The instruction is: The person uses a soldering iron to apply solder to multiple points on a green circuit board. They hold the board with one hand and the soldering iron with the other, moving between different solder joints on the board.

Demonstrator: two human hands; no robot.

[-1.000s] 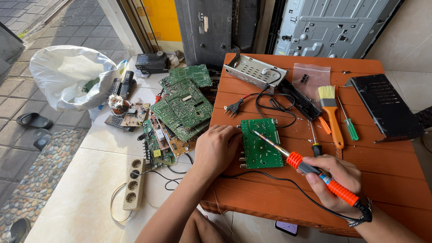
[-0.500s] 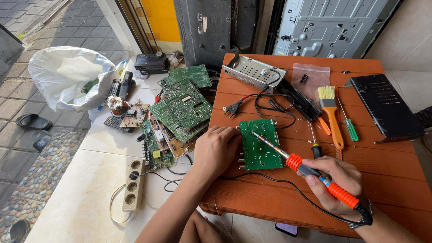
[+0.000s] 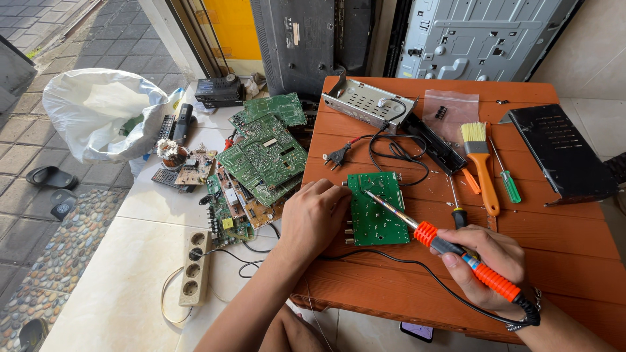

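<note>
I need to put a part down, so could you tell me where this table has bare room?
Bare wood lies along the table's near edge below the green board, and between the paintbrush and black case. The cable and metal box crowd the far left.

A: How does my left hand (image 3: 314, 218) sit?

B: Palm down, fingers curled, knuckles up; its fingertips press flat at the far end. The bare forearm runs back toward the lower edge of the view, elbow bent.

A: And my right hand (image 3: 481, 264)?

B: Closed in a pen-like grip, thumb on top, fingers wrapped beneath. The wrist lies low at the lower right, forearm angling out of view. The hands are apart.
</note>
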